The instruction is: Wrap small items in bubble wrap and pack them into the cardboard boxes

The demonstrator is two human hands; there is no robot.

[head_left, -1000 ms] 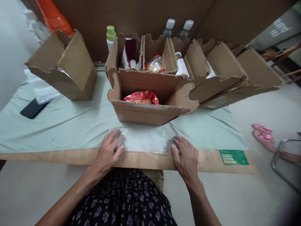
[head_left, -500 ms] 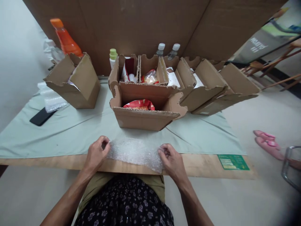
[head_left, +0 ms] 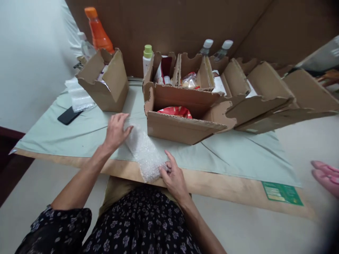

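One wrap (head_left: pixel 148 153) lay askew; left hand (head_left: pixel 115 132), fingers loosely parted, was by its far end; right hand (head_left: pixel 174 178) pinched its near end; gentle tension seemed best.

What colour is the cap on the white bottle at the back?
The cap is light green, shown in the head view.

We record an indoor room arranged as a small packing station; home or workplace, we cannot tell. Evidence: wooden bench (head_left: pixel 212 181) with green cloth (head_left: pixel 254 155), cardboard boxes (head_left: pixel 182 130), bubble wrap (head_left: pixel 148 155), brown backing panel (head_left: pixel 172 28), pink footwear (head_left: pixel 327 173) on the floor (head_left: pixel 233 229).
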